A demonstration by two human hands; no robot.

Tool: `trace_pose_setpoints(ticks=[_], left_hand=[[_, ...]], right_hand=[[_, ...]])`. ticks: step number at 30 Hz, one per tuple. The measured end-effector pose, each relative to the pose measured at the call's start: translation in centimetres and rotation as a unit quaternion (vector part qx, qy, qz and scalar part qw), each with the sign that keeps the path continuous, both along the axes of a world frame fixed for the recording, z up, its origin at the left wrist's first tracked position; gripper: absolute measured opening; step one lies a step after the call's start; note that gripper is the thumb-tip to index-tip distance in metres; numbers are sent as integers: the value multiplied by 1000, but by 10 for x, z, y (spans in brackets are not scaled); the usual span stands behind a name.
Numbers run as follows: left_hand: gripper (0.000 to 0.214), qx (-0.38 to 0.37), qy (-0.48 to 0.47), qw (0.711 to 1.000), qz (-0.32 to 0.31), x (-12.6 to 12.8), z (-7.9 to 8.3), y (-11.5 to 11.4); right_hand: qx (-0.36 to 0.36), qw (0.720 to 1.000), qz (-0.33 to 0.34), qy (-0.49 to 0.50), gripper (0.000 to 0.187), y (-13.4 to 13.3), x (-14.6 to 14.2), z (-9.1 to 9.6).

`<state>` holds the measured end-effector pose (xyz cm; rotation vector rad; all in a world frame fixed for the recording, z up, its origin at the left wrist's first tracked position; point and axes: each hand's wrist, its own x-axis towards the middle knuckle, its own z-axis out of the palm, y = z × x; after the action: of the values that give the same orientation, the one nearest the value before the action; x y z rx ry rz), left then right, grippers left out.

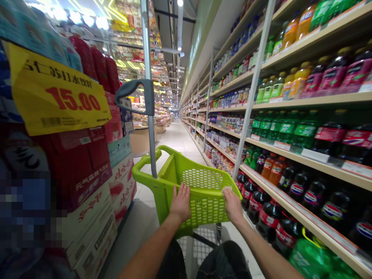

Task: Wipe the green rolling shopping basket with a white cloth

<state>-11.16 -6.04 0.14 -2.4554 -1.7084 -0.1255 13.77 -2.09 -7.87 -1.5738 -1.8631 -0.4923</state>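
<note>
A lime-green plastic shopping basket [162, 182] on wheels stands in a shop aisle in front of me. My left hand [180, 202] lies on its near rim with fingers hooked over the edge. At the rim's right corner my right hand [231, 201] grips the edge, with something pale under the fingers that I cannot make out. A grey pull handle [136, 93] on a metal pole [150, 128] rises from the basket's left side. The basket's inside looks empty.
Shelves of soft-drink bottles [290, 131] line the right side, dark cola bottles [316, 201] lowest. Stacked red and white cartons [95, 186] with a yellow 15.00 price sign [58, 97] stand at the left. The tiled aisle floor [180, 139] runs ahead.
</note>
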Motion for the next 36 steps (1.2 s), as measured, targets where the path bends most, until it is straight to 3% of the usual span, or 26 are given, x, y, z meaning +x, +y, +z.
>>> trace_pose_setpoints(ticks=[3, 5, 7, 12, 14, 19, 21, 23, 26, 29, 31, 34, 36], left_hand=[[75, -1, -2, 1000, -3, 0, 1, 0], [75, 4, -5, 1000, -7, -1, 1, 0], [76, 2, -4, 1000, -10, -1, 0, 0], [79, -8, -4, 1000, -10, 0, 0, 0], [79, -6, -7, 1000, -7, 1, 0, 0], [78, -5, -18, 1000, -3, 2, 1, 0], [78, -4, -17, 1000, -3, 2, 2, -1], [78, -5, -15, 1000, -3, 1, 2, -1], [79, -4, -16, 1000, -2, 2, 1, -1], [79, -2, -14, 1000, 0, 4, 1, -1], [78, 0, -10, 1000, 2, 4, 1, -1], [77, 2, -6, 1000, -1, 4, 2, -1], [77, 2, -6, 1000, -2, 3, 3, -2]], right_hand=[[1, 995, 102, -9, 51, 1, -61, 5], [-4, 989, 146, -26, 55, 1, -82, 9], [-21, 991, 132, -30, 55, 1, -71, 11], [-37, 998, -48, 24, 44, -1, 7, 1], [-15, 998, -49, 25, 46, -2, 9, -4], [7, 997, 81, -17, 56, -2, -50, -5], [-12, 995, 96, -26, 59, -4, -52, -1], [-36, 998, 54, -16, 56, -6, -30, 2], [-56, 996, -62, 26, 49, -11, 16, 1], [-48, 992, -102, 51, 46, -11, 22, -4], [-23, 997, -51, 48, 46, -8, -5, -6], [16, 996, 84, 18, 49, -2, -58, -2], [13, 989, 145, -5, 53, -1, -74, 3]])
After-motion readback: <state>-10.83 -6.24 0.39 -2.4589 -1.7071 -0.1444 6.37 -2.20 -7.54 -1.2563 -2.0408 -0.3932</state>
